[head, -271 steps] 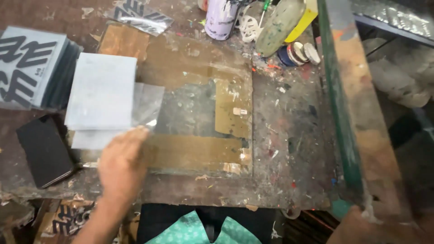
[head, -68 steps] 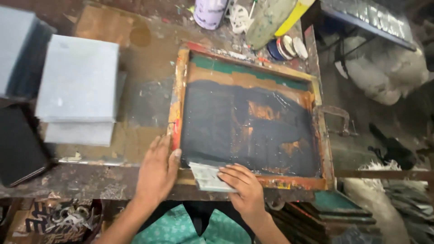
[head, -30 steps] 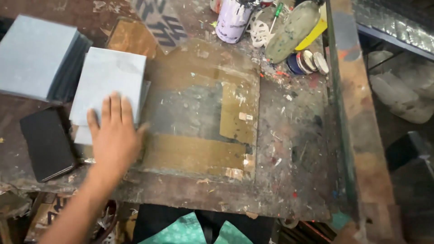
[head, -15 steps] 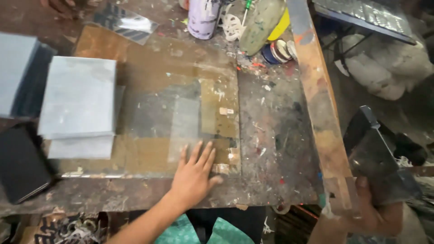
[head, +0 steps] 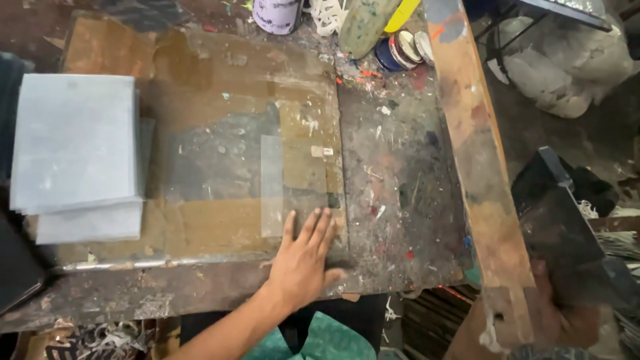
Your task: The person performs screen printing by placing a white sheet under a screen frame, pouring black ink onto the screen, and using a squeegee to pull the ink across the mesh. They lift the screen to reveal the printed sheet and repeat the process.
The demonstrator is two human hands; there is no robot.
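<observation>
My left hand [head: 303, 257] lies flat on the paint-stained worktable [head: 393, 187], fingers spread. Its fingertips touch the lower right edge of a clear plastic sheet [head: 220, 167] that lies on a brown taped board. At the lower right my right hand [head: 557, 313], blurred, grips the lower end of the raised wooden screen frame [head: 470, 140], whose dark panel [head: 567, 247] stands on edge beside it.
A stack of pale grey-blue sheets [head: 73, 150] lies at the left, with a black flat thing [head: 17, 267] below it. A paint tub [head: 277, 10], a smeared spatula [head: 367, 23] and tin lids [head: 400, 50] crowd the far edge. White sacks [head: 567, 60] lie on the floor at the right.
The screen frame, flat on the board earlier, now stands raised at the right. My left hand went from the sheet stack to the clear sheet's lower right edge.
</observation>
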